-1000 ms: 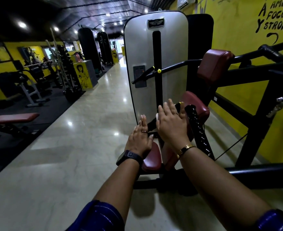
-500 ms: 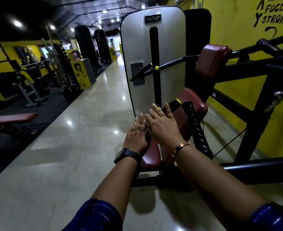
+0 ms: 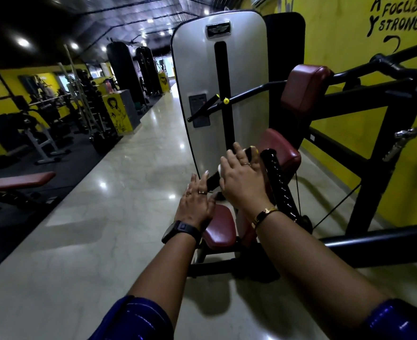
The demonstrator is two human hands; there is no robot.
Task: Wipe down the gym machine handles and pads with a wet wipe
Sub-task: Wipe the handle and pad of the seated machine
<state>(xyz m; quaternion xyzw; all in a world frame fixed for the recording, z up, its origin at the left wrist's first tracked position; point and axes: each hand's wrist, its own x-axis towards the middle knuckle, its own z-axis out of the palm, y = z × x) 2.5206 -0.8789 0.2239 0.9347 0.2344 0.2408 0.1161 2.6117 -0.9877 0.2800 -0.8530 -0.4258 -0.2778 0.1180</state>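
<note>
Wipe (image 3: 219, 168) shows white under our right grip (image 3: 241, 182), whose straight fingers press it on the handle (image 3: 213, 182) near the silver panel (image 3: 202, 69). Our left grip (image 3: 197, 204), fingers also straight, touches the handle's end farther from the silver panel.

The right hand (image 3: 241, 185) is being slid up the black handle (image 3: 211, 183) toward its yellow tip (image 3: 254, 149) at the middle of the frame, with the white wipe (image 3: 219, 168) being pressed beneath it. The left hand (image 3: 197, 204) is being eased slightly leftward.
</note>
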